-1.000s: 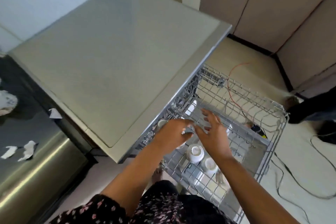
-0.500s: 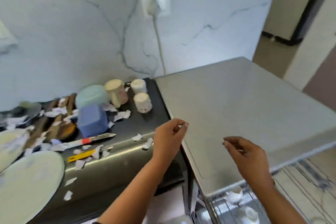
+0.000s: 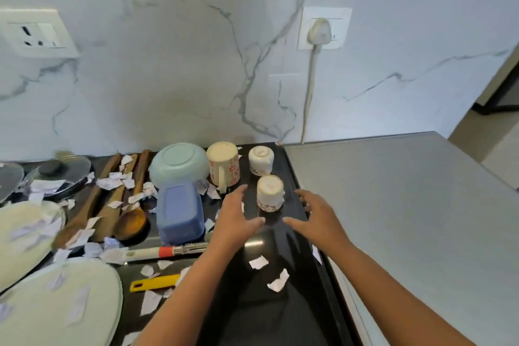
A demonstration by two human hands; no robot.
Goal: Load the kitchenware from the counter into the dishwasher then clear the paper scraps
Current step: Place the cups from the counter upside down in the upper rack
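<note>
An upside-down white cup with a floral band (image 3: 270, 193) stands on the black counter (image 3: 269, 306). My left hand (image 3: 235, 216) is just left of it and my right hand (image 3: 316, 215) just right of it, both open with fingers spread, neither touching it. Behind stand a second inverted white cup (image 3: 261, 160), a floral mug (image 3: 223, 163) and an overturned pale blue bowl (image 3: 178, 164). A blue container (image 3: 179, 212) and wooden spoons (image 3: 112, 199) lie to the left. Paper scraps (image 3: 278, 281) litter the counter.
Pale green plates (image 3: 56, 306) sit at the lower left, a glass lid (image 3: 60, 171) behind them. A white peeler (image 3: 165, 250) and a yellow tool (image 3: 154, 283) lie in front of the blue container. The grey dishwasher top (image 3: 407, 219) adjoins the counter on the right. A plugged cord (image 3: 309, 93) hangs down the marble wall.
The view swung from the dishwasher rack up to the counter. Both hands left the rack and moved forward, and now flank the nearest inverted cup, fingers spread wider than half a second ago.
</note>
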